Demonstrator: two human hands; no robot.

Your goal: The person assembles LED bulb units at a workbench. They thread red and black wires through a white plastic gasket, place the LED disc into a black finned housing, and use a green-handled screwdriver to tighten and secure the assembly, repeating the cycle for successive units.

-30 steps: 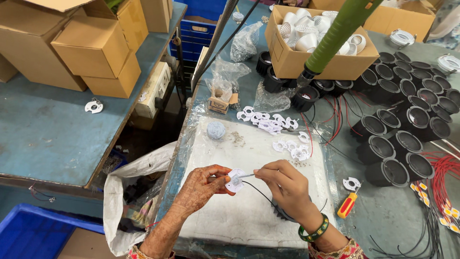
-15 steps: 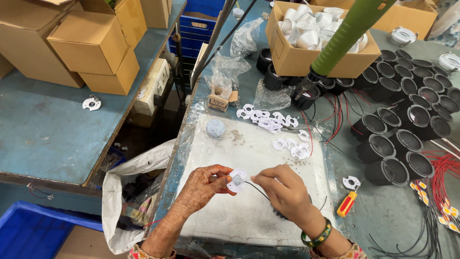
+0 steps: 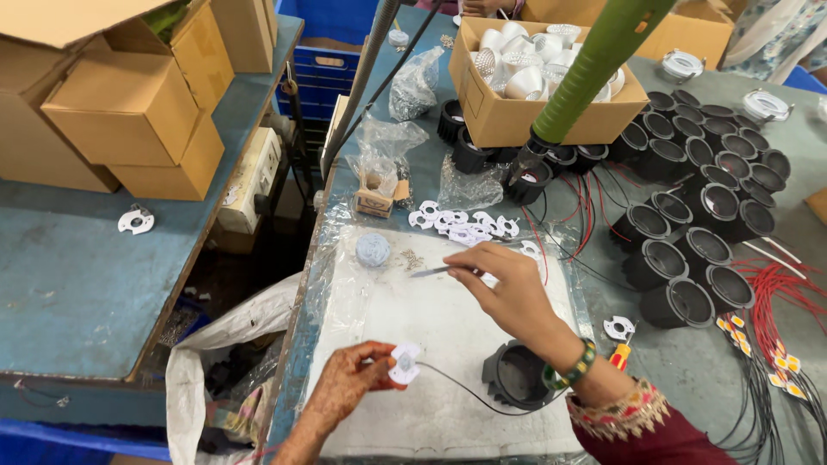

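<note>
The left hand (image 3: 349, 387) is pinching a small white board (image 3: 404, 362) (a thin black wire (image 3: 465, 389) trailing from it) low over the white pad (image 3: 431, 344). Beside it, 1 black housing (image 3: 515, 375) is sitting. Farther up, the right hand (image 3: 510, 288) is gripping slim tweezers (image 3: 435, 271), pointing toward a grey disc (image 3: 373, 249).

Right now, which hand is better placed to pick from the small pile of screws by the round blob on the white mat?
Right, probably. The right hand holds thin tweezers whose tip lies close to the screws on the white mat. The left hand sits nearer the mat's front edge, pinching a small white disc with a black wire.
</note>
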